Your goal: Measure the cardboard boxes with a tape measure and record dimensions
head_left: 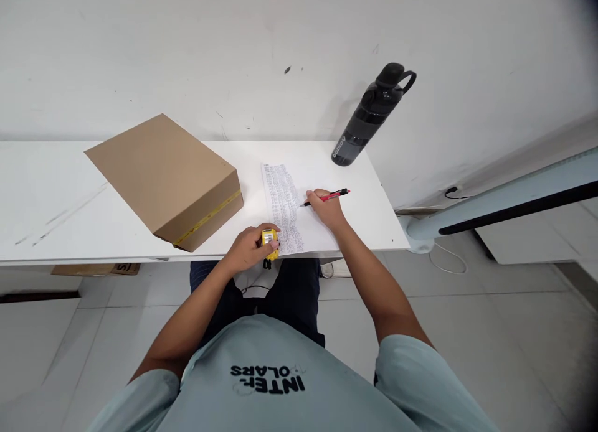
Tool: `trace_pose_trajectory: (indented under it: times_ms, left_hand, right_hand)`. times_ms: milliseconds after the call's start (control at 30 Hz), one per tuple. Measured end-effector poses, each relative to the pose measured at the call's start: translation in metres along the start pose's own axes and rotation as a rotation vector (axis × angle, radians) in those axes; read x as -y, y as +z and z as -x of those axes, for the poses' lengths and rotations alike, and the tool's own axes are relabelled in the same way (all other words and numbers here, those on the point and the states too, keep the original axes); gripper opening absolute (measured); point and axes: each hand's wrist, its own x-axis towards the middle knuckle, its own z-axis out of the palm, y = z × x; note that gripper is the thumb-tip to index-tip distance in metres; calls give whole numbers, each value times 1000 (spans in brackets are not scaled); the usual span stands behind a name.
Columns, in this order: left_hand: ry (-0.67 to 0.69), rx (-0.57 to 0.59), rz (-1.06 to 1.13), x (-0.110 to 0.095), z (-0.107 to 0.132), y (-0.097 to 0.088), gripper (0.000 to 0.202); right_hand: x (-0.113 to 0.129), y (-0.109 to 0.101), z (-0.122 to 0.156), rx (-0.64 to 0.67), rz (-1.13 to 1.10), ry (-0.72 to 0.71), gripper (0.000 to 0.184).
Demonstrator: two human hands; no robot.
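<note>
A yellow tape measure is gripped in my left hand at the front edge of the table, over the lower left of a sheet of paper. Dense handwriting covers the left part of that sheet; its right part is blank. My right hand closes round a red and black pen, whose tip is at the right edge of the writing. To the left stands a brown cardboard box, with a yellow strip with markings, like measuring tape, along its near side.
A tall black bottle stands at the back right of the white table, near the wall. Right of the table end, a pale blue post rises from the floor. Cables lie on the floor.
</note>
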Motion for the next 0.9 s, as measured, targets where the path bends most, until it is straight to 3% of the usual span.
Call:
trace_pose_trajectory:
  times_ms: [233, 900]
  left_hand:
    - [-3, 4, -5, -2, 0, 0, 53]
    - [18, 6, 2, -4, 0, -1, 51]
  right_hand:
    - [-1, -3, -3, 37, 7, 7, 36]
    - [3, -1, 3, -33, 17, 15, 34]
